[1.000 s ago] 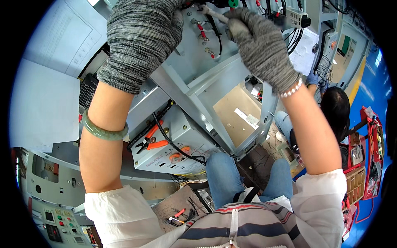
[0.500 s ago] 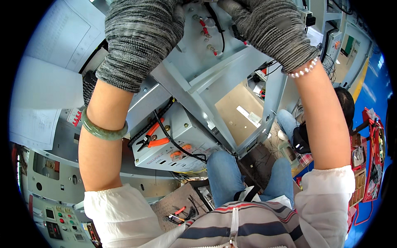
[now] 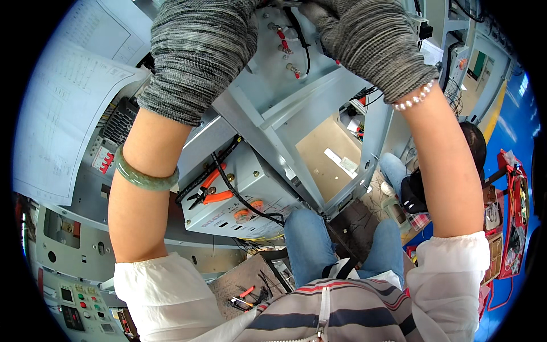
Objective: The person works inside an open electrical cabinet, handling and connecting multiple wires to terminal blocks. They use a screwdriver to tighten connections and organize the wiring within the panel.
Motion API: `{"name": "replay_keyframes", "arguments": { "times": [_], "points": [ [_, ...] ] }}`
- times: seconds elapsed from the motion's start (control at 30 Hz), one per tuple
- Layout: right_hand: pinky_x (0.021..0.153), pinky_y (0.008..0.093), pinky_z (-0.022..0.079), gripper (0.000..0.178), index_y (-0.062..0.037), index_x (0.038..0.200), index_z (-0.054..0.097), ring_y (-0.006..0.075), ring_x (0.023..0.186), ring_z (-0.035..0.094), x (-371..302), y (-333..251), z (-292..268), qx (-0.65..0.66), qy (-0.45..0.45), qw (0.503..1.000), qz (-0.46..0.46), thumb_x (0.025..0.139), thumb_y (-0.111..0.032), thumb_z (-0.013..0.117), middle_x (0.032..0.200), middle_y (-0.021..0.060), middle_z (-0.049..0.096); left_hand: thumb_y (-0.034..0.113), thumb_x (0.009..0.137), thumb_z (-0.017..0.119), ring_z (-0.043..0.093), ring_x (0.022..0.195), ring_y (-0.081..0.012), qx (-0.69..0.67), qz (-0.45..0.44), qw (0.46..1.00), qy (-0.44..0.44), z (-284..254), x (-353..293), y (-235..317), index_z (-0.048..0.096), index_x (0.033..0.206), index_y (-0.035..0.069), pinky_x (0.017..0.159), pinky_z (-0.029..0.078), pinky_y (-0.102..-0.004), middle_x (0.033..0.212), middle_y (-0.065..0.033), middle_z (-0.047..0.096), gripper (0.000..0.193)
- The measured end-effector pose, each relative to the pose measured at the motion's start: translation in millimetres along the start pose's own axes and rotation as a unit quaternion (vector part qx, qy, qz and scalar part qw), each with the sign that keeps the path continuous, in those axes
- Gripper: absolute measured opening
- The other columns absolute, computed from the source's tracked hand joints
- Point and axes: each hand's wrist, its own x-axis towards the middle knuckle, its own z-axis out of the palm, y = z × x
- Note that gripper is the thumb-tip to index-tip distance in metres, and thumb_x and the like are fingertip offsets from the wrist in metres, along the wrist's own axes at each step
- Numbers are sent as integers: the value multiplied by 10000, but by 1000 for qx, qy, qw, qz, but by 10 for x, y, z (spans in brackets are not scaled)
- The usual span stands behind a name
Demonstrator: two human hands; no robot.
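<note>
Both my hands wear grey-and-black knitted gloves and reach to the top edge of the view. The fingers of my left hand [image 3: 202, 54] are cut off by that edge or hidden behind the glove. My right hand [image 3: 373, 43] is across from it, its fingertips also out of sight. Whatever they touch cannot be made out. Between them lies a light grey metal panel [image 3: 270, 85] with several studs and red-sleeved cable lugs [image 3: 283, 41]. A black cable [image 3: 300, 34] runs down the panel beside my right hand.
Orange-handled pliers [image 3: 216, 197] rest on a grey box [image 3: 250, 196] below my left hand. Drawing sheets [image 3: 60, 114] hang at left. Hand tools lie on a board [image 3: 236, 279] by my legs. Another person [image 3: 472, 145] sits at right near a red tool rack [image 3: 515, 211].
My left hand has shifted slightly to the right, and my right hand has turned a little. The paper at left has swung, uncovering more of the black part beside my left wrist.
</note>
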Motion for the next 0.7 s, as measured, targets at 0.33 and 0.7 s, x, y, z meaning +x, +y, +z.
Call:
{"name": "replay_keyframes", "arguments": {
  "times": [0.33,0.7],
  "points": [
    [684,394,515,259,-45,1000,685,289,723,648,-127,18,319,175,4,976,125,916,-261,569,798,152,678,57,712,580,580,977,-344,5,-12,1000,-15,-14,8,36,708,988,93,968,418,-448,1004,-172,641,307],
    [711,332,523,333,-7,904,686,203,683,654,-316,-563,611,535,-47,755,376,927,-302,534,706,139,668,94,721,592,562,1014,-366,72,-42,996,-18,-6,6,63,706,978,88,982,415,-458,1034,-184,627,281]
  ]
}}
